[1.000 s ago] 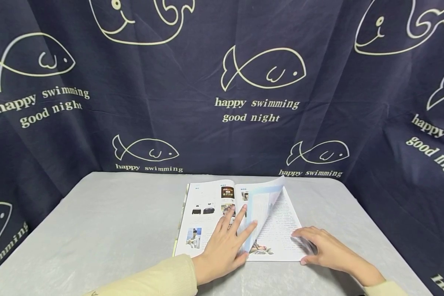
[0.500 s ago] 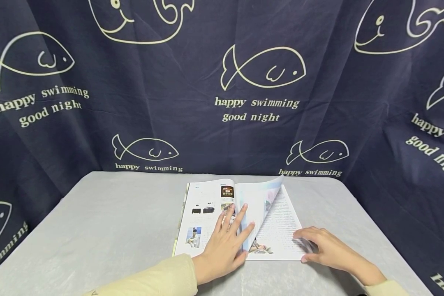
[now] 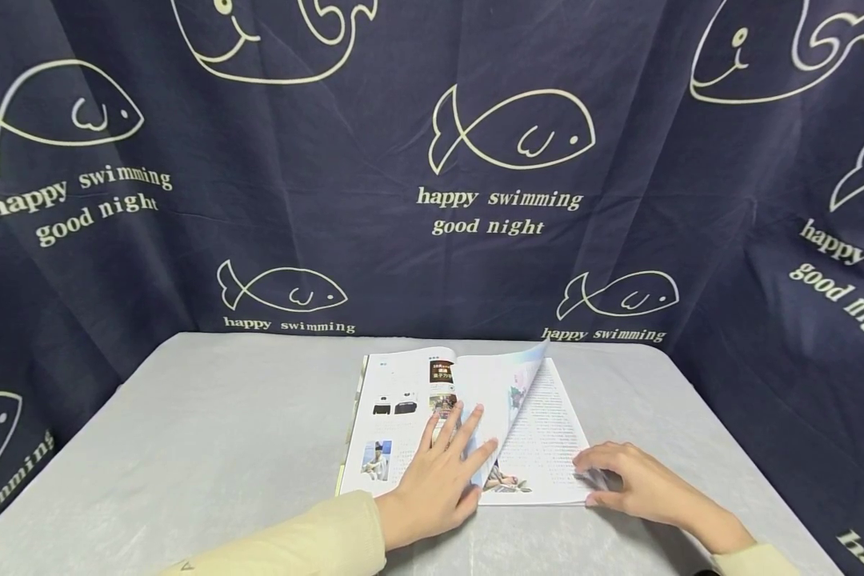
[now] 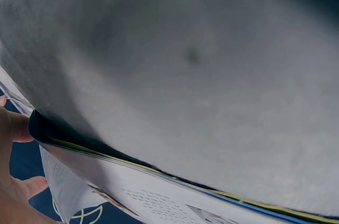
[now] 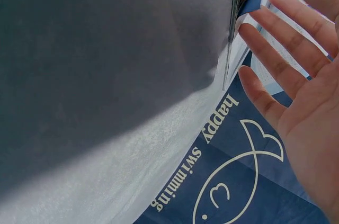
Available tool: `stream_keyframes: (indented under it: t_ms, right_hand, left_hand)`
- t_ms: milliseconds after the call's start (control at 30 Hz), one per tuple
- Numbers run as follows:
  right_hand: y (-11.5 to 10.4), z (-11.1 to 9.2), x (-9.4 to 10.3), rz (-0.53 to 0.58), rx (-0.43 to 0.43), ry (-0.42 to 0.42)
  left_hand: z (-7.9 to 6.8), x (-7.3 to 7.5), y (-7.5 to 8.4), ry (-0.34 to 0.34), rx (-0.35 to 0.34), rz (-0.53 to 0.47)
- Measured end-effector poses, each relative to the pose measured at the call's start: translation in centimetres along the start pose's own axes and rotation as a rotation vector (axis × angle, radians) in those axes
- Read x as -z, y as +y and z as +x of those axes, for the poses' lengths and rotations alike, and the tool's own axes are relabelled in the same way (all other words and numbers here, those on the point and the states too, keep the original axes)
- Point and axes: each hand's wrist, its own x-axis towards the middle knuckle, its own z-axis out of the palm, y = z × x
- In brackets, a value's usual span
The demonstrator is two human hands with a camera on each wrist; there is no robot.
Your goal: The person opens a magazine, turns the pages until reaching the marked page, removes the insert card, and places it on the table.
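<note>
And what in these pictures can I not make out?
Head view: fine print of the magazine, too small to read.
Head view: part of the right page, hidden by lifted leaf and left hand.
Head view: black object beside right sleeve, cut by bottom edge.
Right wrist view: right hand, cut by right edge.

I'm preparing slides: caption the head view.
Left hand spread on an open white-paged magazine, right hand at its right edge, on a grey cloth-covered table.

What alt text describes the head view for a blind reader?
A left hand lies spread on an open book, one page raised; the right hand is at the book's near right corner. Behind the gray table hangs a navy fish-print curtain.
</note>
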Motion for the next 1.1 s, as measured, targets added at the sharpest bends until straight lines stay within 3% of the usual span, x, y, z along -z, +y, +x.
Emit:
stream_keyframes:
  t_ms: [600, 1100]
  right_hand:
    - [0.11, 0.36, 0.0, 0.111, 0.057, 0.034]
    - [0.16, 0.83, -0.29, 0.098, 0.09, 0.047]
  left_hand:
    - [-0.12, -0.05, -0.18, -0.054, -0.004, -0.091]
    - [-0.32, -0.14, -0.53, -0.066, -0.007, -0.098]
